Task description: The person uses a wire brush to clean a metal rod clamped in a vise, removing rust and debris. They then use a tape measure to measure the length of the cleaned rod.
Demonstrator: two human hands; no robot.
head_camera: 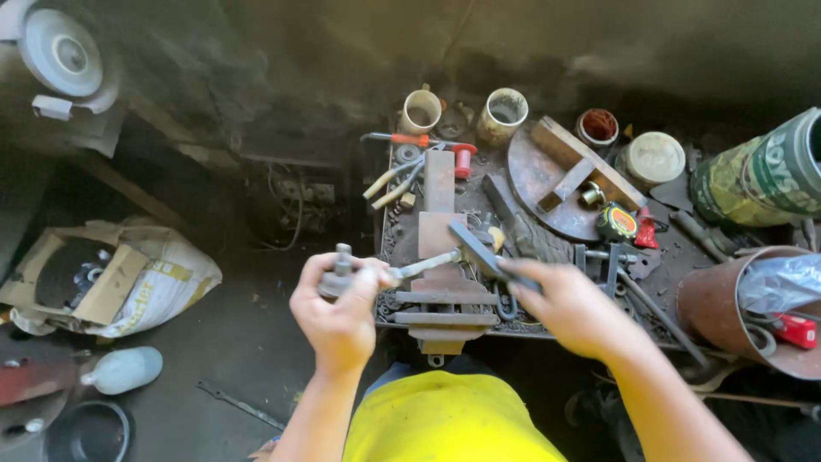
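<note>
Yellow cloth lying nearest me, I am closing my left hand point(342, 312) around a small round metal part point(339, 272) with its rod point(428, 263), rigid and weighty-looking. My right hand point(571, 308) is pinching a dark flat file point(486, 252) above the cluttered tabletop point(667, 257); its near end seems the surest hold.

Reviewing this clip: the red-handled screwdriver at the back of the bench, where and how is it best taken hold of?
Grip the screwdriver by its red handle, coming from above. It lies flat, roughly crosswise, with its dark shaft pointing left past the bench edge. A mug stands close behind it and pliers lie just in front, so a top-down pinch across the handle looks least obstructed.
</note>
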